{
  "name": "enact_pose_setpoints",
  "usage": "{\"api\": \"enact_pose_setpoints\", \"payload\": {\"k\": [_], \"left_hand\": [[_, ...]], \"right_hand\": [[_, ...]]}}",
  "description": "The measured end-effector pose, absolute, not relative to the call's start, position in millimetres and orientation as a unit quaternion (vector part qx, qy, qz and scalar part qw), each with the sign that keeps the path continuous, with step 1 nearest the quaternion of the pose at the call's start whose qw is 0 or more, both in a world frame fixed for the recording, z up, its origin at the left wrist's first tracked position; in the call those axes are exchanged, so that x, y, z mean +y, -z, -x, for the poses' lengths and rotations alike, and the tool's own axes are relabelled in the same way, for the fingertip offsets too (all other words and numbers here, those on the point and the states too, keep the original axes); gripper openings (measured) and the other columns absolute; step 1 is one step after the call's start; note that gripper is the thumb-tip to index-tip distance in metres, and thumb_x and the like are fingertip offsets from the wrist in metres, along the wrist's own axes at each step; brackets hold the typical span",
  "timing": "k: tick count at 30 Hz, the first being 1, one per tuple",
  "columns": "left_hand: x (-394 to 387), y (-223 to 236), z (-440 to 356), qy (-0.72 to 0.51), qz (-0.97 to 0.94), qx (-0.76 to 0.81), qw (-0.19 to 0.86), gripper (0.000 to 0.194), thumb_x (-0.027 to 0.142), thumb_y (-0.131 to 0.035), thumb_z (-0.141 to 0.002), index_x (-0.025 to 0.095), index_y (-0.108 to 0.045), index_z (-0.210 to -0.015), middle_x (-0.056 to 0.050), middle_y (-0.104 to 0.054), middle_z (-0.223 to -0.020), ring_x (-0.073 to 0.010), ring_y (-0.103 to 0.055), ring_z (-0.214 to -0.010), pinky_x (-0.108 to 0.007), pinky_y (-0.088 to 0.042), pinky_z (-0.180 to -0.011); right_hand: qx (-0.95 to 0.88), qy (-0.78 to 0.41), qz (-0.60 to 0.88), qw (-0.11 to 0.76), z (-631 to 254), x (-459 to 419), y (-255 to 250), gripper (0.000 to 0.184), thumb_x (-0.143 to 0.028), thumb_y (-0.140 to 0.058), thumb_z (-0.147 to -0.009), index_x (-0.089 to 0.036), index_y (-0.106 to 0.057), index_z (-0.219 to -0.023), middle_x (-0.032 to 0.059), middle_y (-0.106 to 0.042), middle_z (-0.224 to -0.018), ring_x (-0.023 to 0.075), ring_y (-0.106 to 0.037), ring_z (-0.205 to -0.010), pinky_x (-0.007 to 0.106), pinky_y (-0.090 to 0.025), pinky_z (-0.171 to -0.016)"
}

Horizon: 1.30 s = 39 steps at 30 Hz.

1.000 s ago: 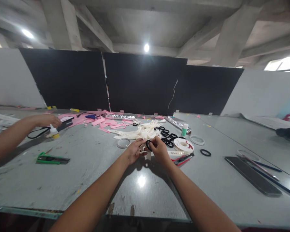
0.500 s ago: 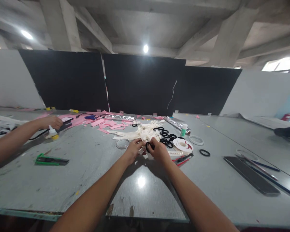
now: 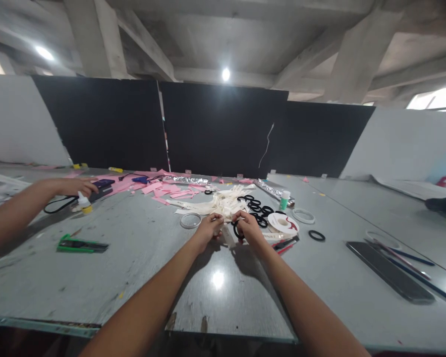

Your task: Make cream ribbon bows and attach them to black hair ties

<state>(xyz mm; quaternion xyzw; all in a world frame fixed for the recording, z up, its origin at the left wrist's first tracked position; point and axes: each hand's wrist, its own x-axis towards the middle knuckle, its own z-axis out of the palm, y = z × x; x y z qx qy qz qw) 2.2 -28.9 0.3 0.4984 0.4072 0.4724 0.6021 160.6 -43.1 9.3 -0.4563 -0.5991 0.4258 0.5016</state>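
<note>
My left hand [image 3: 209,230] is closed, its fingertips pinching a pale ribbon strip [image 3: 228,236] that hangs down in front of the ribbon pile. Just to the right, my right hand [image 3: 248,225] is closed on a black ring [image 3: 237,230], which looks like a hair tie or bangle. The ring stands on edge beside the strip, and I cannot tell whether they touch. Beyond both hands lies a tangled heap of cream printed ribbons [image 3: 226,198]. Several more black rings [image 3: 253,204] and a white ribbon spool [image 3: 283,223] lie to the right of it.
A red utility knife [image 3: 287,245] lies right of my right hand, a green one [image 3: 82,245] at left. Another person's hand [image 3: 74,187] rests by a dark box [image 3: 103,186] and glue bottle [image 3: 84,203]. Pink scraps [image 3: 167,190] lie behind; a dark flat slab [image 3: 390,271] sits at right.
My right hand has moved slightly right with the black ring, away from my left hand, and the pale strip now shows between them. The other person's hand has shifted a little.
</note>
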Motion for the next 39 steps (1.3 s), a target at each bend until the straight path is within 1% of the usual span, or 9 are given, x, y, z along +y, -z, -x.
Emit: {"api": "enact_pose_setpoints", "payload": {"k": [4, 10, 13, 16, 21, 24, 26, 30, 39], "left_hand": [[-28.2, 2.6, -3.2, -0.463, -0.537, 0.411, 0.573, 0.026, 0.042, -0.061, -0.075, 0.018, -0.056, -0.084, -0.001, -0.061, -0.073, -0.0062, -0.046, -0.039, -0.017, -0.028, -0.036], [-26.2, 5.3, -6.4, -0.465, -0.551, 0.416, 0.554, 0.030, 0.045, -0.051, -0.080, 0.016, -0.059, -0.082, 0.001, -0.057, -0.060, -0.0071, -0.039, -0.039, -0.020, -0.027, -0.040], [-24.5, 4.0, -5.7, -0.475, -0.541, 0.407, 0.563, 0.025, 0.038, -0.058, -0.073, 0.017, -0.057, -0.085, 0.003, -0.052, -0.056, -0.0078, -0.040, -0.040, -0.020, -0.028, -0.041], [-22.7, 2.6, -3.0, -0.496, -0.543, 0.400, 0.547, 0.032, 0.031, -0.068, -0.064, 0.016, -0.058, -0.090, 0.004, -0.054, -0.059, -0.0074, -0.043, -0.045, -0.020, -0.032, -0.045], [-19.7, 3.8, 1.2, -0.529, -0.571, 0.389, 0.492, 0.036, 0.031, -0.071, -0.064, 0.013, -0.063, -0.093, -0.006, -0.067, -0.086, -0.0143, -0.059, -0.072, -0.026, -0.043, -0.065], [-17.3, 5.7, 1.8, -0.540, -0.590, 0.378, 0.466, 0.037, 0.028, -0.074, -0.062, 0.012, -0.065, -0.094, -0.010, -0.069, -0.097, -0.0212, -0.061, -0.093, -0.031, -0.044, -0.082], [-15.8, 6.7, 1.7, -0.536, -0.600, 0.376, 0.460, 0.037, 0.028, -0.075, -0.062, 0.012, -0.066, -0.094, -0.012, -0.069, -0.101, -0.0240, -0.061, -0.099, -0.034, -0.043, -0.088], [-14.9, 7.3, 0.8, -0.530, -0.620, 0.367, 0.446, 0.034, 0.031, -0.074, -0.064, 0.012, -0.069, -0.092, -0.012, -0.070, -0.098, -0.0257, -0.063, -0.097, -0.035, -0.045, -0.088], [-14.5, 10.9, -2.5, -0.539, -0.608, 0.326, 0.484, 0.032, 0.026, -0.073, -0.063, 0.011, -0.068, -0.090, -0.010, -0.071, -0.090, -0.0218, -0.065, -0.087, -0.031, -0.048, -0.080]], "right_hand": [[-0.559, -0.487, 0.415, 0.527, -162.0, -45.4, -12.5, 0.017, -0.020, -0.047, -0.059, -0.020, -0.054, -0.075, -0.0090, -0.041, -0.040, 0.0083, -0.032, -0.034, 0.020, -0.035, -0.031], [-0.571, -0.496, 0.408, 0.511, -161.3, -42.1, -9.4, 0.019, -0.035, -0.062, -0.067, -0.017, -0.060, -0.073, -0.0071, -0.044, -0.044, 0.0081, -0.040, -0.038, 0.021, -0.039, -0.037], [-0.574, -0.486, 0.405, 0.520, -164.2, -36.5, -7.6, 0.028, -0.043, -0.064, -0.070, -0.016, -0.062, -0.077, -0.0056, -0.048, -0.048, 0.0088, -0.045, -0.041, 0.022, -0.039, -0.039], [-0.581, -0.478, 0.373, 0.543, -170.8, -31.9, -8.4, 0.030, -0.042, -0.064, -0.072, -0.017, -0.058, -0.088, -0.0055, -0.055, -0.054, 0.0094, -0.050, -0.044, 0.022, -0.043, -0.044], [-0.657, -0.485, 0.340, 0.466, -177.1, -31.0, -8.1, 0.027, -0.034, -0.066, -0.074, -0.020, -0.050, -0.090, -0.0017, -0.066, -0.070, 0.0118, -0.061, -0.056, 0.023, -0.048, -0.051], [-0.661, -0.489, 0.354, 0.445, -173.2, -33.7, -6.8, 0.026, -0.030, -0.070, -0.070, -0.019, -0.052, -0.086, -0.0007, -0.067, -0.071, 0.0132, -0.064, -0.059, 0.025, -0.051, -0.054], [-0.659, -0.480, 0.368, 0.447, -169.1, -35.6, -6.7, 0.024, -0.030, -0.070, -0.068, -0.017, -0.057, -0.083, 0.0000, -0.067, -0.069, 0.0139, -0.064, -0.059, 0.026, -0.052, -0.055], [-0.653, -0.422, 0.401, 0.485, -162.5, -38.2, -7.0, 0.021, -0.033, -0.068, -0.069, -0.016, -0.063, -0.080, -0.0008, -0.065, -0.064, 0.0128, -0.062, -0.054, 0.026, -0.052, -0.053], [-0.685, -0.296, 0.420, 0.516, -162.2, -43.4, -4.1, 0.015, -0.034, -0.060, -0.079, -0.021, -0.059, -0.088, -0.0020, -0.064, -0.067, 0.0117, -0.060, -0.051, 0.022, -0.049, -0.048]]}}
